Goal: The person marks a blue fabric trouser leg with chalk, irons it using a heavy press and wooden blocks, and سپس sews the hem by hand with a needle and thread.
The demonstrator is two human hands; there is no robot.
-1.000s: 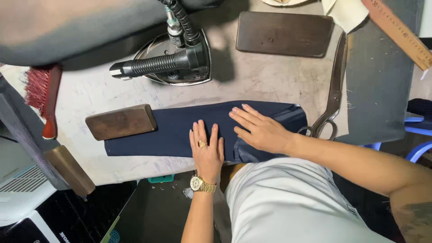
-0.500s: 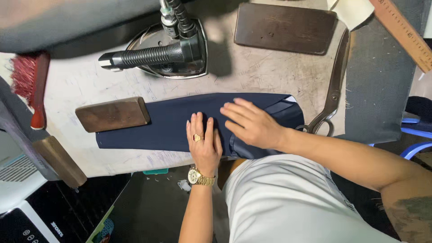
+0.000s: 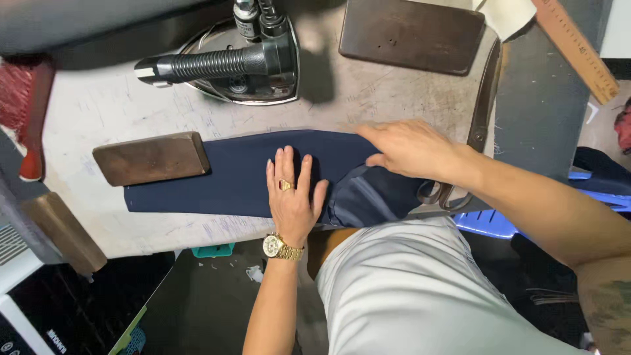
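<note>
Since half a second ago, the right hand point(image 3: 411, 150) has slid away from the left hand toward the far edge of the navy cloth point(image 3: 250, 174), and its fingers now pinch that edge where before they lay flat on top.

Head view, looking straight down at a worn, pale worktable point(image 3: 98, 125). The navy cloth lies in a long folded strip across the table in front of the person, running left to right. The left hand point(image 3: 292, 197) rests flat on the middle of the strip, palm down, fingers spread wide and pointing away from the body; it grips nothing, only presses. A ring sits on one finger and a gold watch point(image 3: 281, 247) on the wrist. The right hand is at the strip's right part, fingers drawn narrow on the fold's upper edge, thumb tucked beneath.

A brown wooden block point(image 3: 151, 158) lies on the cloth's left end, touching it. Beyond the cloth, well apart, stands a steam iron point(image 3: 243, 62) with a ribbed black handle. A dark flat pad point(image 3: 411, 33) lies at the far right, large shears point(image 3: 483, 112) just beside the right wrist, and a wooden ruler point(image 3: 575, 46) at the top right corner.
</note>
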